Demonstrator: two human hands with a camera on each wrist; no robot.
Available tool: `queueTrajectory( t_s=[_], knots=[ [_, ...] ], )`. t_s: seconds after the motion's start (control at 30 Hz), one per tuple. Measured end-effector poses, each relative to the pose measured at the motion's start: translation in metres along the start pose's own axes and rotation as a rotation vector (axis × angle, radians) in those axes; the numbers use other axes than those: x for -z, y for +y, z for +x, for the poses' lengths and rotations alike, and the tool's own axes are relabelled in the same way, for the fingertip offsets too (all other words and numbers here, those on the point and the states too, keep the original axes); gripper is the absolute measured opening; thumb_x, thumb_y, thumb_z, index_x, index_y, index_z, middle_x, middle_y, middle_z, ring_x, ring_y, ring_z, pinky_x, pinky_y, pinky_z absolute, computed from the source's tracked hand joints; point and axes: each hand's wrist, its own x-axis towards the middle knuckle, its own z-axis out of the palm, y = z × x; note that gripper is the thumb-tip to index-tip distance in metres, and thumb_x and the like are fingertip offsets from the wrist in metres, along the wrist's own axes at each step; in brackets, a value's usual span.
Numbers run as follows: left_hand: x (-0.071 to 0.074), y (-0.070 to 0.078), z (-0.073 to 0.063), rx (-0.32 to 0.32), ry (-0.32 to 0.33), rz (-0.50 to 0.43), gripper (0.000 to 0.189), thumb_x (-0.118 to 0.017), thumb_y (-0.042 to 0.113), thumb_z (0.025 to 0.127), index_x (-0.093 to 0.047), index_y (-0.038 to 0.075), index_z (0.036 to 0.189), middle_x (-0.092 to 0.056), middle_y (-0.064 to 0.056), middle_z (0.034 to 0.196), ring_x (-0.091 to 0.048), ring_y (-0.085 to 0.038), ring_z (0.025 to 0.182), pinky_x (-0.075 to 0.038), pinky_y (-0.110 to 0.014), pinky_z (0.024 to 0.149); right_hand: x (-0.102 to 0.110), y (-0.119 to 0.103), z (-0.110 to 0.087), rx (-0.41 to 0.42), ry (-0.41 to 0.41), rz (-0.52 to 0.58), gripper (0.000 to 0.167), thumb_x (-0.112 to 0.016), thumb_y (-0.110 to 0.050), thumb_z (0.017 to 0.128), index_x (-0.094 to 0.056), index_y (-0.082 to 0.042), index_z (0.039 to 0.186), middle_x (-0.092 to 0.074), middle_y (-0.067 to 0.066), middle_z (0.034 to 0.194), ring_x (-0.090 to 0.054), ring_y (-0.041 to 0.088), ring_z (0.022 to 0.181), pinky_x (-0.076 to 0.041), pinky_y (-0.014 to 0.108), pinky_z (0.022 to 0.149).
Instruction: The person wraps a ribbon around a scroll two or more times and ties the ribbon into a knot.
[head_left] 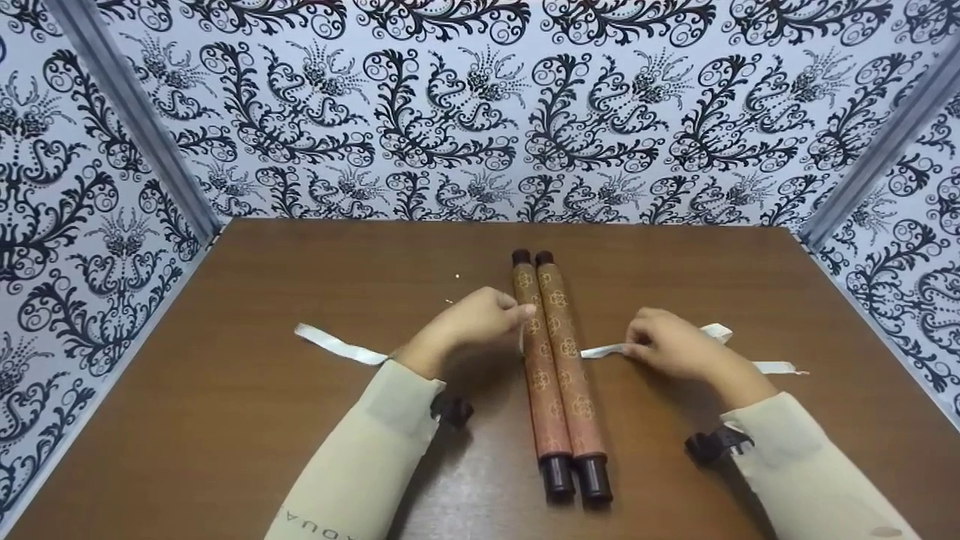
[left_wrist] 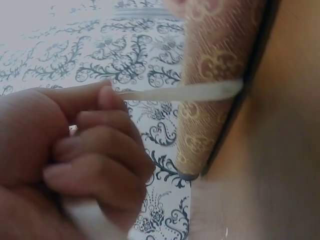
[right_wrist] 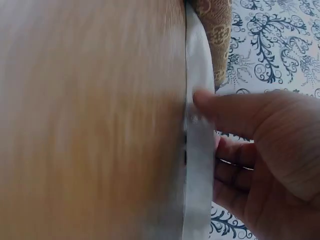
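Black-and-white scrollwork covers the walls [head_left: 480, 112] around a brown table [head_left: 247, 450], where a patterned scroll [head_left: 546, 375], wound into two rolls side by side, lies lengthwise between the left hand [head_left: 484, 322] and the right hand [head_left: 671, 345]; white ribbon [head_left: 602, 350] emerges at both flanks – whether it is one unbroken length beneath the rolls cannot be told. At left, thumb and forefinger pinch the strip, drawn straight from the low edge of the roll, the other fingers curled in; at right, thumb and fingers clamp the opposite stretch, with its slack trailing behind the wrist.

Good handling here would seem to call for an even, low pull from both sides; the ribbon is best kept flat and untwisted, and the rolls close and parallel – a harder tug on one side could skew the pair or drag the strip off centre; a grip near the roll should give finer control.

Gold floral medallions dot the covering, which shades from brown at the far end to reddish at the near; dark, glossy end knobs [head_left: 595, 484] cap both rolls.
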Motion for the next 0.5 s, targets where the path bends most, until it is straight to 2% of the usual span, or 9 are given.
queueTrajectory(
  t_s=[0.1,0.2,0.27,0.33,0.43,0.5],
  knots=[
    [-0.002,0.005,0.000,-0.029,0.007,-0.103,0.048,-0.055,0.039,0.107,-0.052,0.014,0.067,-0.036,0.008,0.054,-0.030,-0.009,0.048,-0.027,-0.026,0.047,0.002,-0.007,-0.002,-0.071,-0.033,0.052,0.019,-0.069,-0.022,0.100,-0.064,-0.015,0.082,-0.059,-0.004,0.077,-0.052,0.012,0.071,-0.045,0.032,0.066],
    [-0.004,0.009,0.001,-0.044,0.016,-0.154,0.047,-0.054,0.040,0.108,-0.058,0.006,0.075,-0.040,0.007,0.055,-0.030,-0.010,0.046,-0.026,-0.026,0.045,0.004,-0.014,-0.004,-0.140,-0.081,0.158,0.021,-0.064,-0.025,0.103,-0.064,-0.015,0.084,-0.057,-0.006,0.069,-0.051,0.010,0.062,-0.043,0.028,0.058],
    [-0.005,0.009,0.001,-0.043,0.027,-0.181,0.047,-0.054,0.041,0.108,-0.060,0.007,0.077,-0.044,0.007,0.056,-0.031,-0.010,0.046,-0.026,-0.027,0.044,0.004,-0.016,-0.004,-0.158,-0.112,0.224,0.023,-0.063,-0.026,0.104,-0.065,-0.013,0.085,-0.055,-0.007,0.066,-0.050,0.010,0.058,-0.042,0.026,0.055],
    [-0.006,0.009,0.002,-0.035,0.043,-0.213,0.045,-0.054,0.041,0.108,-0.058,0.012,0.074,-0.042,0.007,0.057,-0.030,-0.010,0.047,-0.025,-0.027,0.045,0.003,-0.017,-0.005,-0.162,-0.140,0.279,0.023,-0.063,-0.025,0.104,-0.067,-0.011,0.086,-0.052,-0.007,0.064,-0.048,0.008,0.056,-0.040,0.025,0.052],
    [-0.004,0.008,0.003,-0.029,0.086,-0.246,0.042,-0.056,0.038,0.107,-0.056,0.018,0.070,-0.040,0.007,0.058,-0.030,-0.010,0.050,-0.025,-0.026,0.048,0.001,-0.017,-0.004,-0.150,-0.165,0.330,0.023,-0.062,-0.024,0.104,-0.068,-0.010,0.087,-0.050,-0.008,0.062,-0.045,0.007,0.053,-0.039,0.024,0.050],
    [-0.001,0.006,0.004,-0.030,0.125,-0.256,0.039,-0.057,0.034,0.106,-0.058,0.017,0.071,-0.038,0.008,0.060,-0.030,-0.009,0.053,-0.025,-0.026,0.050,-0.001,-0.017,-0.004,-0.139,-0.175,0.351,0.022,-0.062,-0.024,0.104,-0.070,-0.010,0.088,-0.050,-0.008,0.061,-0.045,0.007,0.053,-0.039,0.024,0.050]
  ],
)
